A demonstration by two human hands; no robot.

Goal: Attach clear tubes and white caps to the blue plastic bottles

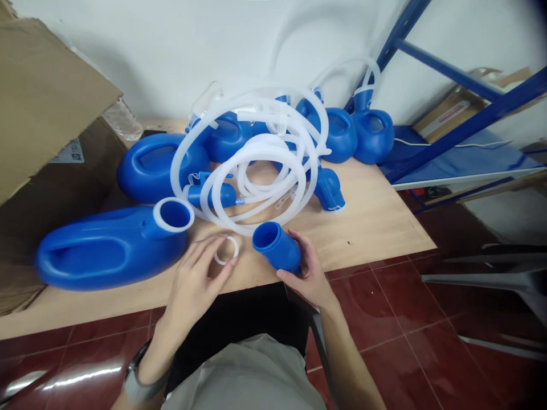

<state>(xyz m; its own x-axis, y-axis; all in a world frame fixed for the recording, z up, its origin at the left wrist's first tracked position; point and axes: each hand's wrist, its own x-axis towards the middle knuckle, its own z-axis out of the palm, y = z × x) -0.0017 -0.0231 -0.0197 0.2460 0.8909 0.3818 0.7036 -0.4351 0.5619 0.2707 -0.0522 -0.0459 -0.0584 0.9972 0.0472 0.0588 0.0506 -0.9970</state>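
Note:
Between the thumb and fingers of my left hand (196, 273) is a thin white ring (234, 244), just above the table's front part. My right hand (310, 273) is wrapped round a blue plastic cup-like piece (280, 246), its round open end tilted up and to the left. To the left of my hands lies a large blue plastic bottle (98, 245) with a moulded handle and a white-rimmed mouth (174, 214). Beyond my hands, coiled white corrugated tubing (256, 154) spreads over the table. A blue fitting (213, 191) lies among its loops.
Several more blue bottles (374, 136) stand along the wall. Another blue fitting (330, 191) lies right of the tubing. A cardboard box (47, 114) borders the left side. On the right are a blue metal shelf (461, 154) and a dark chair (504, 279). The wooden table (384, 216) ends close to me.

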